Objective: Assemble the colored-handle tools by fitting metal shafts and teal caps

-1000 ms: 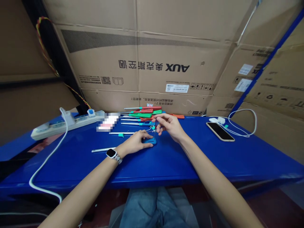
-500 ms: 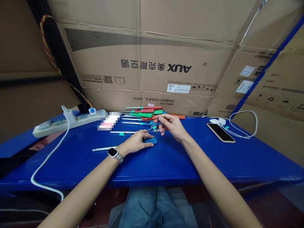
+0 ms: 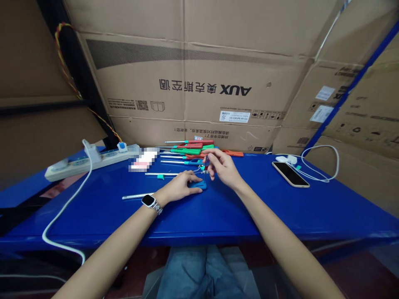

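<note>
My left hand point(image 3: 183, 185) is closed around a blue long-nosed lighter point(image 3: 201, 185) that lies flat on the table; its metal tube point(image 3: 134, 196) sticks out to the left beyond my wrist. Above the lighter's handle end, my right hand point(image 3: 223, 166) pinches a small screwdriver point(image 3: 206, 162) upright. The screwdriver's thin shaft points down at the blue handle, and my fingers hide part of its grip. Just behind my left hand lie another metal tube point(image 3: 160, 174) and a small turquoise plastic piece point(image 3: 160, 177).
Several red, green and blue lighters point(image 3: 193, 151) lie in a pile at the back against the cardboard point(image 3: 202, 54). A power strip point(image 3: 77, 164) with a white cable stands at left. A phone point(image 3: 290, 174) and a charger with its cable point(image 3: 286, 159) lie at right on the blue table point(image 3: 218, 220).
Almost nothing differs. The whole view has shifted very slightly; my left hand stays on the blue lighter and the screwdriver stays upright in my right fingers.
</note>
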The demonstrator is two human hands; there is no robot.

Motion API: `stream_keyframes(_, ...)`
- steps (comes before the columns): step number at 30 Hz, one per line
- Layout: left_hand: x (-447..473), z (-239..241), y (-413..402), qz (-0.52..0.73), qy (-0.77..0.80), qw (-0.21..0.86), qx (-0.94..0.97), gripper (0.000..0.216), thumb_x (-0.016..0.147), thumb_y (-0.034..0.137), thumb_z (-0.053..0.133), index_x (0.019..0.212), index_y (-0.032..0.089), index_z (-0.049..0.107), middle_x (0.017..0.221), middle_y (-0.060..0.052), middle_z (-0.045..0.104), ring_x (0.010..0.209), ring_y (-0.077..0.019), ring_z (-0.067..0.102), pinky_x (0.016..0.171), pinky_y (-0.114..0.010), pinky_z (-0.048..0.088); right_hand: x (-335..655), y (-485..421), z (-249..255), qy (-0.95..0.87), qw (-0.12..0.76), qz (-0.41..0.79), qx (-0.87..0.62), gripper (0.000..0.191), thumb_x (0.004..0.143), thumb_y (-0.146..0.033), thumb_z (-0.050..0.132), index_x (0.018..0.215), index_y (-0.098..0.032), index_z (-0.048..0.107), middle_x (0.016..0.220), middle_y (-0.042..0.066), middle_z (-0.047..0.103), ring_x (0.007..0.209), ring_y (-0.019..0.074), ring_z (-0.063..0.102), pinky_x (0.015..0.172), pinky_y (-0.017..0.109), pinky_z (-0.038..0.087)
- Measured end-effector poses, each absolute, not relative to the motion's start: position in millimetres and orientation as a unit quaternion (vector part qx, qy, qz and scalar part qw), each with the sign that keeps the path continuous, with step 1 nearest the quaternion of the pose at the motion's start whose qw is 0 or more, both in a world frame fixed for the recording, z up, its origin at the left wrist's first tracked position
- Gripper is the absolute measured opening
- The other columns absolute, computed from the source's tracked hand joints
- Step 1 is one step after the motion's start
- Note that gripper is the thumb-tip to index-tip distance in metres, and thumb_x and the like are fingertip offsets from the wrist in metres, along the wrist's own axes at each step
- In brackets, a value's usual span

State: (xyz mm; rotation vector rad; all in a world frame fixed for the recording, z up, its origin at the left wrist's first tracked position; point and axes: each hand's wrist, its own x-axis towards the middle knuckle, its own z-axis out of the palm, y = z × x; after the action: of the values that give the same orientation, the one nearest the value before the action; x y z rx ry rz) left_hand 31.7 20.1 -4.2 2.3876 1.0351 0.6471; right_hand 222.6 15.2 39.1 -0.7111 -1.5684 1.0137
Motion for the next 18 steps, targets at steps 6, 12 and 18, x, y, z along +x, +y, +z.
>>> stream_keyframes(6,32,-5,20,0.237,0.376,0.220,0.868,0.040,0.083,0.041,0.071,0.116,0.019,0.073,0.101,-0.007,0.066,0.092,-0.0228,0.061,0.086,-0.035,0.048,228,16,45,-0.700,0.496,0.411,-0.310,0.039,0.084,-0.056,0.065,0.089,-0.017,0.065,0.050,-0.007,0.052,0.038,0.0077,0.048,0.041,0.022,0.044)
stream_keyframes(12,32,-3,18,0.237,0.374,0.224,0.868,0.041,0.084,0.043,0.070,0.117,0.020,0.072,0.101,-0.008,0.067,0.090,-0.0226,0.061,0.083,-0.035,0.049,226,25,42,-0.674,0.537,0.379,-0.337,0.042,0.074,-0.056,0.075,0.072,-0.023,0.050,0.054,-0.006,0.054,0.036,0.0086,0.046,0.035,0.023,0.036)
stream_keyframes(18,31,-3,18,0.231,0.379,0.215,0.870,0.039,0.084,0.042,0.069,0.117,0.021,0.072,0.101,-0.007,0.066,0.091,-0.0226,0.061,0.084,-0.035,0.049,220,19,31,-0.658,0.561,0.354,-0.357,0.040,0.078,-0.056,0.072,0.079,-0.024,0.048,0.057,-0.007,0.054,0.038,0.0097,0.047,0.035,0.022,0.038)
